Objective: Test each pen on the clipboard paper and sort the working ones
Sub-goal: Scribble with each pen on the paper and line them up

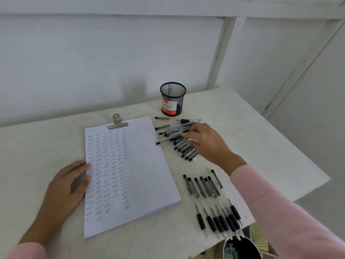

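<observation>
A clipboard with white paper lies in the middle of the table, its left half filled with columns of small written test marks. My left hand rests flat on the paper's left edge, holding nothing. To the right of the paper lies a loose pile of pens. My right hand reaches onto this pile, fingers spread and touching the pens; I cannot see a pen gripped. Nearer to me, a row of several capless pens lies side by side.
A black mesh pen cup with a red and white label stands behind the pile, near the wall. An open dark bag sits at the table's front edge. The table's right edge runs diagonally close to the pens.
</observation>
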